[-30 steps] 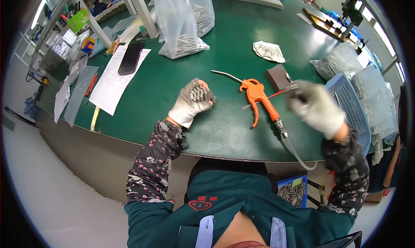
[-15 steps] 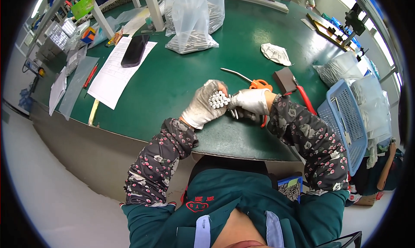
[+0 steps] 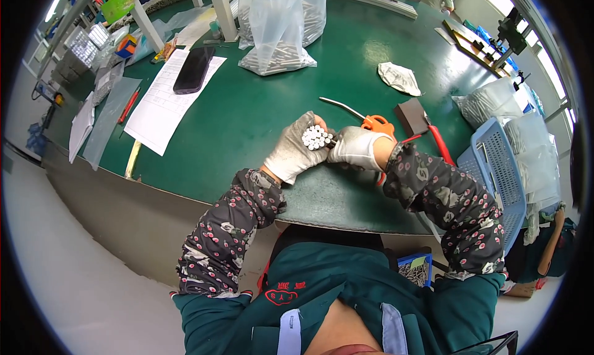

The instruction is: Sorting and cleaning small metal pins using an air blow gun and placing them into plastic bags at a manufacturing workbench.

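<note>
My left hand (image 3: 288, 153), in a whitish work glove, is wrapped round a bundle of thin metal rods (image 3: 317, 138), their pale round ends facing up. Against the bundle's right side presses my right hand (image 3: 357, 148), also gloved. Its fingers are curled in, and what they hold is hidden from above. Just beyond the right hand lies a pair of orange-handled scissors (image 3: 378, 125). To its right are a brown block (image 3: 411, 118) and a red-handled tool (image 3: 440, 144). Both hands are above the green table (image 3: 346, 200) near its front edge.
Clear bags of rods (image 3: 277, 59) stand at the back. A white cloth (image 3: 398, 78) lies right of centre. On the right are a blue basket (image 3: 508, 169) and more bags (image 3: 533, 151). A phone (image 3: 193, 70) rests on paper (image 3: 162, 110) at left. Below the table is a blue box (image 3: 416, 270).
The bundle has tilted slightly, so its rod ends show more fully. The right hand has turned a little, and the rods that showed below it are now out of sight.
</note>
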{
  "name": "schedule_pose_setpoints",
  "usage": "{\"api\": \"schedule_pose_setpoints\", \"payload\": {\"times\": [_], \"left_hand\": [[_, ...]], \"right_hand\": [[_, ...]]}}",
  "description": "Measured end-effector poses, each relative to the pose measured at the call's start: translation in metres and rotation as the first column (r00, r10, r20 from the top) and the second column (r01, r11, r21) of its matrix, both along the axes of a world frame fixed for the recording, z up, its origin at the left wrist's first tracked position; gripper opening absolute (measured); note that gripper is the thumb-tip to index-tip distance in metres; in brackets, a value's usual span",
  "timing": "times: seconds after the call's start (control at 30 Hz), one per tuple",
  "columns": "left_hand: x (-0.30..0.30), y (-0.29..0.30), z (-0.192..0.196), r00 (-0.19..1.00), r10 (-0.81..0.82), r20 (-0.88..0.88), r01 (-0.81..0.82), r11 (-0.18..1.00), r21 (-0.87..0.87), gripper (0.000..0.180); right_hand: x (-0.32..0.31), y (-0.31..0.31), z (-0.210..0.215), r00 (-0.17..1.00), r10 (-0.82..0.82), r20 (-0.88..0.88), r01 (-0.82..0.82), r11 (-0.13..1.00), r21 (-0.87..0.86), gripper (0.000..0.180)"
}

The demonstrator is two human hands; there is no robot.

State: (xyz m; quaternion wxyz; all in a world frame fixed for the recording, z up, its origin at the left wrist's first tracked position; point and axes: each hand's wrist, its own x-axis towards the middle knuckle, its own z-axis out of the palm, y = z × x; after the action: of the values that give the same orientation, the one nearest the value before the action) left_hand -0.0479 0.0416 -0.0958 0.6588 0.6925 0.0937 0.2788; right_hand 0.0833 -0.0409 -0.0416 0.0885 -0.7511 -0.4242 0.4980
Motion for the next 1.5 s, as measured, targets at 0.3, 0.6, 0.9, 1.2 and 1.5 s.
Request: {"api": "schedule_pose_setpoints", "payload": {"times": [0.3,0.6,0.9,1.2,1.5], "left_hand": [[0.0,0.0,0.006,0.982,0.102,-0.156,-0.062,0.968,0.242,0.035],[0.005,0.001,0.004,1.0,-0.003,-0.025,0.004,0.999,0.053,0.045],[0.002,0.005,0.013,0.978,0.076,-0.192,-0.051,0.99,0.132,0.082],[0.002,0.003,0.011,0.995,0.022,-0.1,-0.017,0.999,0.049,0.101],[0.006,0.001,0.014,0.972,0.135,-0.192,-0.079,0.959,0.272,0.112]], "right_hand": [[-0.009,-0.02,-0.003,0.909,-0.356,-0.215,0.414,0.827,0.381,0.024],[-0.002,-0.008,-0.017,0.976,-0.136,0.171,-0.005,0.768,0.641,0.021],[-0.003,-0.014,-0.015,0.991,-0.131,-0.006,0.092,0.665,0.741,0.025],[-0.004,-0.014,-0.029,0.984,-0.176,-0.027,0.128,0.593,0.795,0.033],[-0.003,-0.017,-0.028,0.996,-0.089,-0.005,0.05,0.508,0.86,0.04]]}}
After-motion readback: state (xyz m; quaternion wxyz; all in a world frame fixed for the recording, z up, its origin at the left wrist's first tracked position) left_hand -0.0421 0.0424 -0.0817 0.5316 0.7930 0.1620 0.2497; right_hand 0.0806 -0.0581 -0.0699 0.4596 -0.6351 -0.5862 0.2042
